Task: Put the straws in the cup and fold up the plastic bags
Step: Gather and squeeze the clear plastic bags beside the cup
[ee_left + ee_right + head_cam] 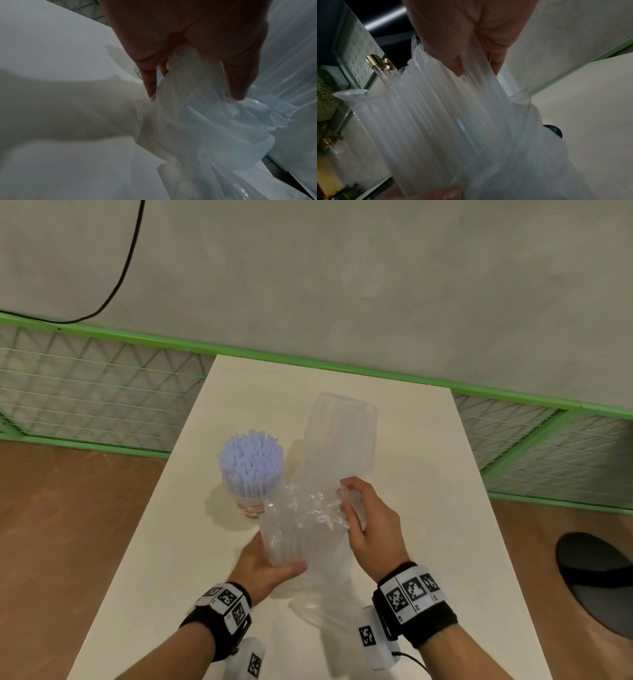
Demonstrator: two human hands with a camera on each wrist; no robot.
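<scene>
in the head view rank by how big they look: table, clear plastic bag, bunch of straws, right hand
1. table
2. clear plastic bag
3 and 4. bunch of straws and right hand: they look about alike, so unranked.

White table — cup of straws, plastic bag.

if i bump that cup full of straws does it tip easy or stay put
Probably tips fairly easily: the straws rise well above the cup and fan wider than it, so it looks top-heavy. Likely light as well, so a nudge from the plastic bag beside it might shift it.
</scene>
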